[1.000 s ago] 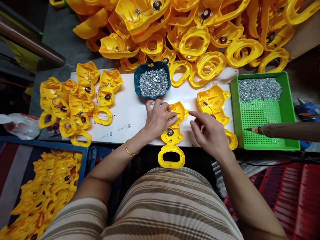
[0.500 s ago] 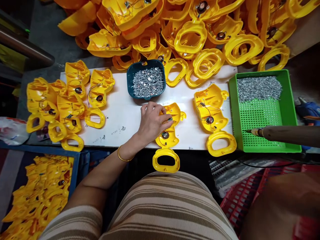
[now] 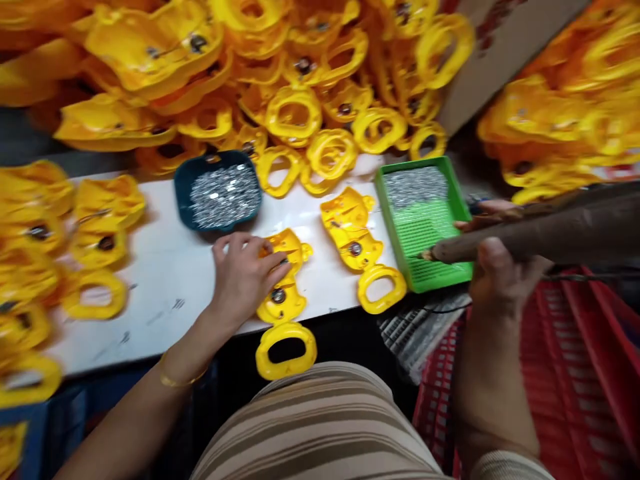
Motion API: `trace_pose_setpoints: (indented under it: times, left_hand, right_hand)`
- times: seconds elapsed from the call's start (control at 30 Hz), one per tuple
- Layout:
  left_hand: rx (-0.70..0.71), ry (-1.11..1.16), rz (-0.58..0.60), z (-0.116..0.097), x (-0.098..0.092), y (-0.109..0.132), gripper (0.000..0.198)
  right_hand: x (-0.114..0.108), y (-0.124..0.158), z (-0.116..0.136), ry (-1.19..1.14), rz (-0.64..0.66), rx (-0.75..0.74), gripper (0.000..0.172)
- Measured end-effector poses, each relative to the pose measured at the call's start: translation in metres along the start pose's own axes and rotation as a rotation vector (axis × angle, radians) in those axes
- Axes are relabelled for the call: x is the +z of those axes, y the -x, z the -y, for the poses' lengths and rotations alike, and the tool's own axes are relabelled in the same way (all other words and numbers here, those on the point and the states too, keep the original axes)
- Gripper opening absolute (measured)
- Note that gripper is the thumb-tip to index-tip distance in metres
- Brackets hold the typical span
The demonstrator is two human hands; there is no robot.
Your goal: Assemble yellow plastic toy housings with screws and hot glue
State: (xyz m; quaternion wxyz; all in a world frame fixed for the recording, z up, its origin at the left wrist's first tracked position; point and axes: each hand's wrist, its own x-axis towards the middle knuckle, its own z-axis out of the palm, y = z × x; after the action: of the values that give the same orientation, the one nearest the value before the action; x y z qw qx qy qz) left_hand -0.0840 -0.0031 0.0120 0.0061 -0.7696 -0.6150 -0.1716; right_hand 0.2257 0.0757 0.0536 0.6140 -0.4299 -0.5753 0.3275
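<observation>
My left hand (image 3: pixel 245 270) rests on a yellow plastic shell half (image 3: pixel 283 303), fingers bent over its upper left part and closed on it. The shell lies open side up, with a round speaker (image 3: pixel 278 295) inside and a ring-shaped handle (image 3: pixel 287 351) jutting past the table edge. My right hand (image 3: pixel 500 267) is closed around a dark-bodied electric screwdriver (image 3: pixel 520 233), blurred by motion. The screwdriver's tip points left over a green basket (image 3: pixel 383 220) holding a heap of small silver screws (image 3: pixel 417 185). A second yellow shell half (image 3: pixel 350 227) lies between hand and basket.
A dark teal tray (image 3: pixel 183 207) of small shiny metal parts stands behind my left hand. Several yellow shells (image 3: pixel 105 243) lie at the left. A large pile of shells (image 3: pixel 295 67) fills the back. Red crates (image 3: pixel 560 360) stand below at the right.
The view has swung right, so things sit further left. My right hand has come into clear sight, holding the screwdriver over the basket. My left hand stays on the same shell.
</observation>
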Motion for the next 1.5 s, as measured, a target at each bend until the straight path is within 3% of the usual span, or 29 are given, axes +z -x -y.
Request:
trace_pose_setpoints:
  times: [0.13, 0.23, 0.33, 0.6, 0.8, 1.07, 1.27, 1.5]
  left_hand:
    - [0.045, -0.041, 0.057, 0.006, 0.009, 0.006, 0.031]
    - [0.06, -0.052, 0.092, 0.011, 0.015, 0.01, 0.028]
    - [0.07, -0.076, 0.095, 0.014, 0.017, 0.012, 0.026]
    - [0.068, -0.071, 0.106, 0.018, 0.021, 0.014, 0.028]
    - [0.025, -0.047, 0.137, 0.018, 0.021, 0.015, 0.029]
    - [-0.02, -0.041, 0.158, 0.018, 0.022, 0.015, 0.03]
    - [0.015, -0.056, 0.172, 0.017, 0.018, 0.014, 0.025]
    - [0.054, -0.085, 0.141, 0.018, 0.017, 0.011, 0.023]
  right_hand:
    - [-0.014, -0.009, -0.001, -0.052, 0.05, -0.1, 0.037]
    - [-0.017, -0.009, -0.008, -0.045, -0.045, -0.095, 0.031]
    - [-0.01, -0.012, -0.02, -0.062, -0.146, -0.15, 0.023]
    - [0.012, -0.036, -0.042, -0.135, -0.215, -0.258, 0.021]
    - [0.032, -0.035, -0.045, -0.082, -0.192, -0.158, 0.038]
    - [0.041, -0.03, -0.054, -0.159, -0.136, -0.158, 0.027]
    - [0.042, -0.031, -0.057, -0.045, -0.14, -0.162, 0.035]
    - [0.044, -0.031, -0.055, -0.16, -0.104, -0.188, 0.033]
